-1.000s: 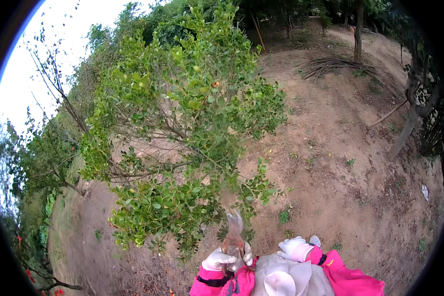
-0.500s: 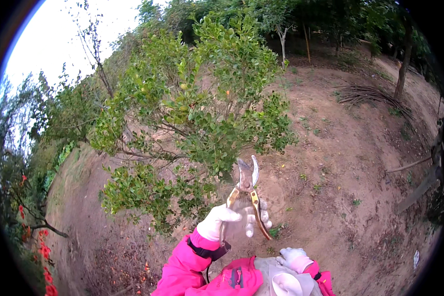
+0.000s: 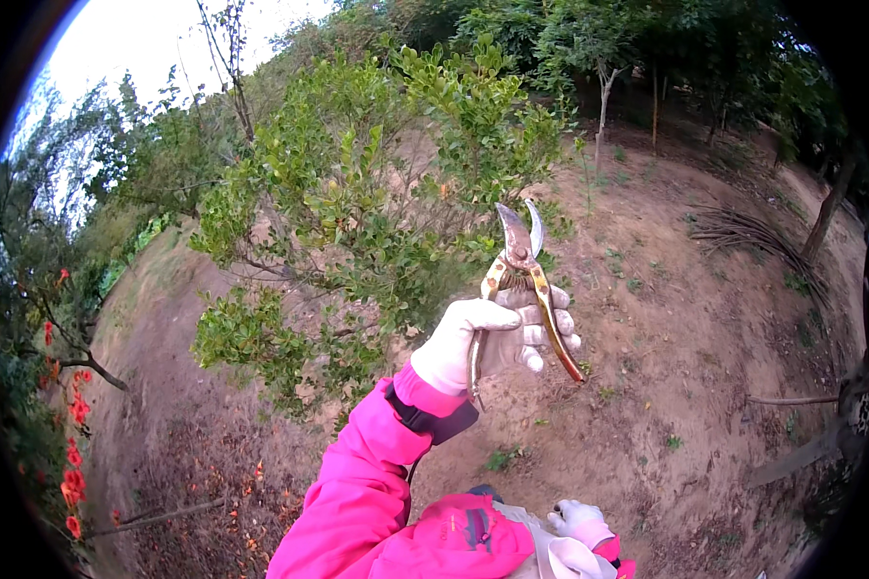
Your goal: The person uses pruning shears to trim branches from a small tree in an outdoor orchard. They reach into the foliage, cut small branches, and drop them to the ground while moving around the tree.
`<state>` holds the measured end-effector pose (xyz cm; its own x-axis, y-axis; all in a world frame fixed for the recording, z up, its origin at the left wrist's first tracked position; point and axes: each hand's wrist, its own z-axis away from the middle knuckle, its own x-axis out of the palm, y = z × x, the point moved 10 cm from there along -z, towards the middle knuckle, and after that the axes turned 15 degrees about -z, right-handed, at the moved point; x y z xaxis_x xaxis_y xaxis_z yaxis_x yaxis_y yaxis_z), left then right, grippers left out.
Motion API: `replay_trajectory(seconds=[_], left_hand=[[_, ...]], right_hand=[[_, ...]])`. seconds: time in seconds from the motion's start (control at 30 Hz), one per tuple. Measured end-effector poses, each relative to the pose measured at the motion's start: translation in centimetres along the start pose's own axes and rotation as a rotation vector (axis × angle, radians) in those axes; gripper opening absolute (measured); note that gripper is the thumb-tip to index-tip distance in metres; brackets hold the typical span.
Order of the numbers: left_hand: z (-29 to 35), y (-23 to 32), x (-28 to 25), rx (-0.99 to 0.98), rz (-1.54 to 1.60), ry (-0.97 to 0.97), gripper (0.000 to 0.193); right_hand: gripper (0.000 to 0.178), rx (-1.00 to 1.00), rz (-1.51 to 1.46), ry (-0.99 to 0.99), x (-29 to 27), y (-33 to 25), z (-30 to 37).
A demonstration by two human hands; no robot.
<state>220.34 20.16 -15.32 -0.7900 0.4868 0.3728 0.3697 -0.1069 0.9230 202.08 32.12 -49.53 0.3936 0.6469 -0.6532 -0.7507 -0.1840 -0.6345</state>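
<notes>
My left hand (image 3: 468, 347), in a white glove, holds up a pair of pruning shears (image 3: 519, 253) in front of a leafy green bush (image 3: 367, 203). The shears point upward with their blades apart and a coil spring between the handles. My thumb lies across the left handle, and the fingers curl behind the right one, whose reddish-brown end is worn. Low at my right side is my right hand (image 3: 581, 521), also gloved in white. Its fingers curl inward, and whatever they hold, if anything, is hidden.
Bare sloping soil (image 3: 637, 405) surrounds the bush. At the right lie a heap of cut branches (image 3: 758, 241) and a stick (image 3: 792, 399). Red flowers (image 3: 73, 482) hang at the left edge. Thin-trunked trees (image 3: 603, 106) stand behind.
My left hand has risen with the pruning shears, moving up and to the right. The view has shifted a little, and my right hand sits slightly lower in the picture.
</notes>
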Motion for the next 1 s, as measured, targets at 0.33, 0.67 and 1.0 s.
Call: replay_trajectory(seconds=[0.33, 0.67, 1.0], left_hand=[[-3.3, -2.8, -1.8, -0.059, 0.122, -0.104, 0.066], [-0.8, -8.1, -5.9, -0.310, 0.160, -0.064, 0.072], [-5.3, 3.7, -8.0, 0.065, -0.127, 0.161, 0.071]], right_hand=[[0.043, -0.016, -0.032, 0.008, -1.8, -1.5, -3.0], [0.045, -0.103, 0.041, -0.101, -3.9, -6.8, -10.1], [0.044, -0.347, 0.101, -0.294, -5.2, -7.7, -13.6]])
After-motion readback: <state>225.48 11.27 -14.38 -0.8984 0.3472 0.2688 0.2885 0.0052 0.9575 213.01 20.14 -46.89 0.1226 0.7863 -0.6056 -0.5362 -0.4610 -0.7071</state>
